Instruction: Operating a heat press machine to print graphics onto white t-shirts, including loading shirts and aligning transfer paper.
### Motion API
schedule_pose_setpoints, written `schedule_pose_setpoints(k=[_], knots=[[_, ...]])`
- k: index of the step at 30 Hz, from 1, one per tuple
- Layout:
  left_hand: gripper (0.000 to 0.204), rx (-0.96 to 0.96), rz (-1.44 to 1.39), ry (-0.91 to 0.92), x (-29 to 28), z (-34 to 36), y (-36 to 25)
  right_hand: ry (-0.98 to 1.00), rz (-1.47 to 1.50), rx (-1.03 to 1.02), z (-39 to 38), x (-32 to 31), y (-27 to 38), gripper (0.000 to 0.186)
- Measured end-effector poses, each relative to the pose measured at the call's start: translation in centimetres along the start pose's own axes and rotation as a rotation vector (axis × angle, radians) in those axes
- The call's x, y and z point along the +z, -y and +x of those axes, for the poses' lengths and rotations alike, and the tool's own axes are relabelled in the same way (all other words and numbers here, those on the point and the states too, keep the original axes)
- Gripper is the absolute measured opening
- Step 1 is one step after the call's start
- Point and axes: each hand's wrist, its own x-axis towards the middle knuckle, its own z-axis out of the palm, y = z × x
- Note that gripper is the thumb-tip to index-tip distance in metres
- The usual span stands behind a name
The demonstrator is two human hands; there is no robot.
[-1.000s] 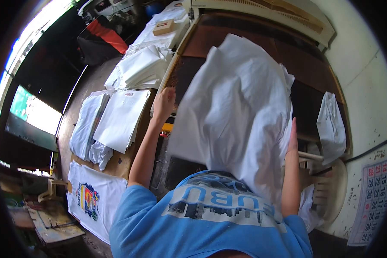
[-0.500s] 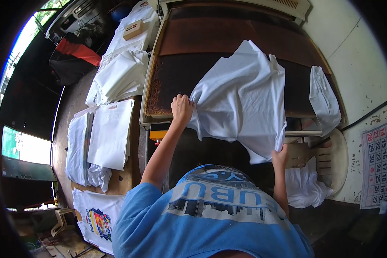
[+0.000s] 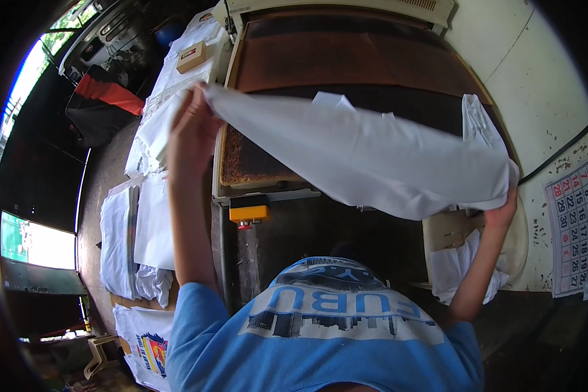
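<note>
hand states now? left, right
Left hand: closed, gripping one end of the white cloth garment.
Right hand: closed, gripping the garment's other end.

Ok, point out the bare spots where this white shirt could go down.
The brown press bed is bare along its far half, between the machine's white back edge and the white shirt stretched between the left hand and right hand. The side table on the left is crowded with stacked white shirts.
</note>
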Motion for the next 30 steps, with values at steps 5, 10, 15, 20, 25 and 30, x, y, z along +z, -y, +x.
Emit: schedule_pose_setpoints(k=[5,10,15,20,25,30], knots=[[0.028,0.313,0.058,0.323,-1.3,2.4,-8.4,0.429,0.131,-0.173,0.4,10.9,5.7,0.041],[0.043,0.397,0.097,0.002,0.5,3.7,-11.9,0.162,-0.58,-0.545,3.7,14.9,6.6,0.036],[0.042,0.375,0.161,0.006,-0.6,6.6,-15.5,0.084,-0.912,-0.861,8.1,21.3,7.7,0.035],[0.045,0.393,0.382,-0.117,-2.9,13.7,-13.8,0.152,-0.674,-0.648,12.4,29.3,6.0,0.043],[0.032,0.035,0.433,-0.118,-10.8,24.8,-9.0,0.389,-0.337,0.048,27.6,31.8,1.2,0.04],[0.033,-0.076,0.436,-0.315,-16.4,37.4,-3.6,0.547,-0.294,0.12,38.7,36.3,-4.4,0.035]])
